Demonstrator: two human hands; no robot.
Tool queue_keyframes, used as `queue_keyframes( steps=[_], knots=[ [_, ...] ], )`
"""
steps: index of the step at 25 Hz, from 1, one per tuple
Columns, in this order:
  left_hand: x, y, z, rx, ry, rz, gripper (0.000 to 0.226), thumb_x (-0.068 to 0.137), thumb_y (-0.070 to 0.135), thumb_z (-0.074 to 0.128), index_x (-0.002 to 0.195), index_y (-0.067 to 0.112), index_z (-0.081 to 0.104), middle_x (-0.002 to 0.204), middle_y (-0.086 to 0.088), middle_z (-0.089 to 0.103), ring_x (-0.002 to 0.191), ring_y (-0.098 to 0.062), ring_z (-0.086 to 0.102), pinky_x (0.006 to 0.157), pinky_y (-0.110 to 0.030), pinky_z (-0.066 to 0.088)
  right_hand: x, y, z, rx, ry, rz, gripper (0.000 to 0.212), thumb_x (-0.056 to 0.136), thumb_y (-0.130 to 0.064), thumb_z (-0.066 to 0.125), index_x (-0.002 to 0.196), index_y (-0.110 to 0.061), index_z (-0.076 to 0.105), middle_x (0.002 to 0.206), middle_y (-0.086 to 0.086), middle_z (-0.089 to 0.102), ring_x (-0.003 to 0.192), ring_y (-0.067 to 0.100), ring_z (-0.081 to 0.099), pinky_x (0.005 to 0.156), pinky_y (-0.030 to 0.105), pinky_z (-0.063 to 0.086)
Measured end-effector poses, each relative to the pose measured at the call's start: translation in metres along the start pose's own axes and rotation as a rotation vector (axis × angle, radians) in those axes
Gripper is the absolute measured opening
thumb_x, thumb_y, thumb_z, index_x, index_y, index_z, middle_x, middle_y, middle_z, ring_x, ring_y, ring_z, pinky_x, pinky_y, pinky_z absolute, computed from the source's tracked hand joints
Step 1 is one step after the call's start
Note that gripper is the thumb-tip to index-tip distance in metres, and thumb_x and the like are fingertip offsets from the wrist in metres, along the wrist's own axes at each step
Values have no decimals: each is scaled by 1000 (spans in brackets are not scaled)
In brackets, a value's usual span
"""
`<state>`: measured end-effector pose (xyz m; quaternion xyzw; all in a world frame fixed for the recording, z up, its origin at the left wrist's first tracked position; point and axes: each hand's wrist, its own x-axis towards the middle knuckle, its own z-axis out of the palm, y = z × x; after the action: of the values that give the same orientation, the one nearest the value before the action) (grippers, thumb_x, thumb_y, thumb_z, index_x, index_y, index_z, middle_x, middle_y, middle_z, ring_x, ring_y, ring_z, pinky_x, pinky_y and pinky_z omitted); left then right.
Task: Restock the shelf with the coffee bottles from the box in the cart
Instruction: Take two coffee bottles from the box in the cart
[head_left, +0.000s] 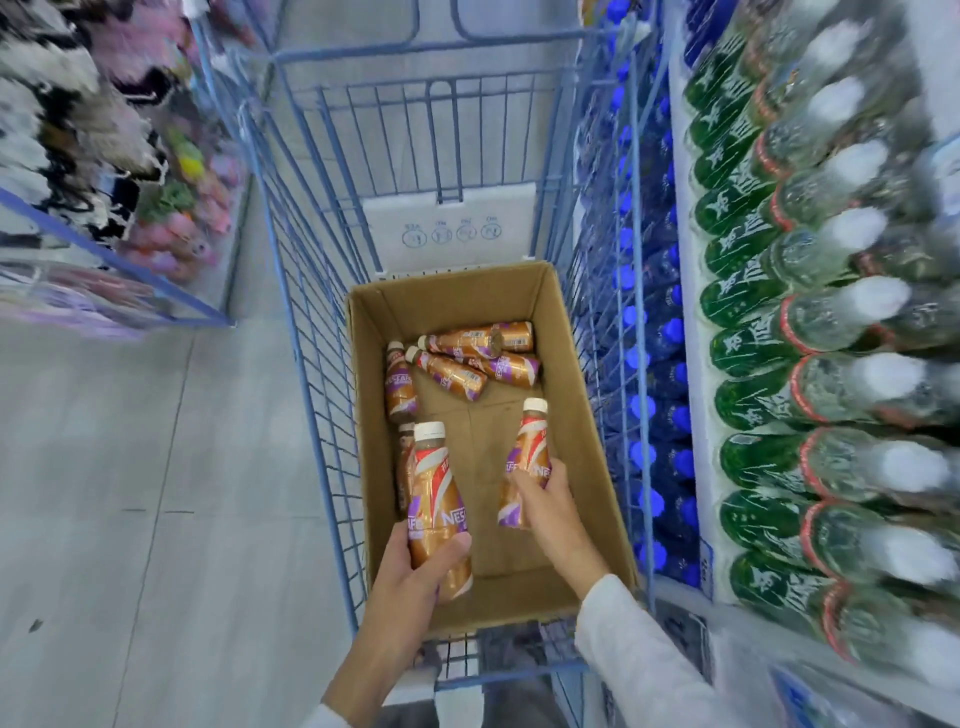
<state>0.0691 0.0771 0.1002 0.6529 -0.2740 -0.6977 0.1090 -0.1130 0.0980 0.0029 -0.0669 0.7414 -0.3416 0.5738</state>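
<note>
- Left hand (415, 577): fingers wrapped round 1 coffee bottle (439, 512), cap up, held above the near-left corner of the box (582, 358).
- Box sits in the blue wire cart (311, 322); about 5 more bottles lie loose inside (toward the far end and left wall).
- Right hand (545, 499): fingers clenched on a 2nd bottle (527, 457), tilted, over the box's right side.
- Shelf (691, 332) w/ green and blue bottles runs along the cart's right.

- The left hand (415, 566) is bare, with no ring, watch or glove showing.
- Its forearm is uncovered; a pale grey-white cuff (322, 719) sits pushed far up the arm.
- The right hand (545, 506) is bare too, with no jewellery in sight.
- A long, loose, pale grey-white sleeve (649, 660) of soft, plain fabric covers the right arm to the wrist.
</note>
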Motion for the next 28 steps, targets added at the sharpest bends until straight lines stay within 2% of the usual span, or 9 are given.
queue_keyframes(
  steps=[5,10,12,15,18,20,22,24,28],
  knots=[
    [-63,34,-13,46,-235,194,67,67,47,85,126,32,57,103,10,77,93,-11,75,66,-22,59,-143,-36,-5,146,69,-204,28,86,-46,66,106,-51,48,92,-26,70,80,-4,71,57,17,56],
    [-126,51,-4,186,-434,323,59,65,46,91,116,32,64,103,3,78,95,-22,76,82,-40,61,-255,-26,-25,304,311,-362,44,72,-55,66,114,-52,54,95,-22,72,87,6,72,82,35,55],
    [-151,50,9,276,-522,375,58,62,49,89,114,33,67,106,-1,78,98,-24,75,91,-46,58,-293,-14,-38,383,383,-397,49,70,-56,68,117,-57,53,95,-23,73,87,8,74,81,37,58],
    [-191,41,36,358,-674,446,56,59,48,86,110,32,70,103,-4,77,93,-21,75,81,-37,60,-353,10,-61,471,507,-451,48,66,-62,68,112,-62,55,98,-25,73,87,4,74,72,26,58],
    [-235,20,70,450,-857,481,46,59,49,85,102,37,73,105,-5,78,94,-22,75,80,-36,59,-409,40,-83,564,651,-506,33,71,-46,67,98,-63,61,92,-20,75,80,1,73,64,16,53],
    [-265,-3,95,525,-983,489,44,58,51,85,99,39,73,102,-2,78,90,-17,75,74,-31,59,-450,69,-99,616,758,-542,36,71,-38,66,103,-53,64,88,-19,75,75,-1,71,61,13,52],
    [-295,-30,119,609,-1078,482,54,57,54,86,106,39,71,104,1,78,94,-18,75,83,-39,59,-492,99,-112,665,845,-573,39,71,-39,69,109,-46,63,89,-18,74,78,-1,71,61,14,53],
    [-328,-65,141,672,-1161,468,68,54,55,87,116,35,68,106,2,78,97,-19,75,88,-42,58,-537,134,-127,685,919,-580,37,69,-49,69,105,-54,63,95,-16,73,89,5,71,71,21,57],
    [-397,-133,179,718,-1272,530,59,45,56,86,98,33,74,93,1,79,83,-15,76,72,-31,56,-616,201,-158,736,1062,-620,34,77,-41,68,106,-56,62,98,-15,73,91,8,72,67,21,57]
  ],
)
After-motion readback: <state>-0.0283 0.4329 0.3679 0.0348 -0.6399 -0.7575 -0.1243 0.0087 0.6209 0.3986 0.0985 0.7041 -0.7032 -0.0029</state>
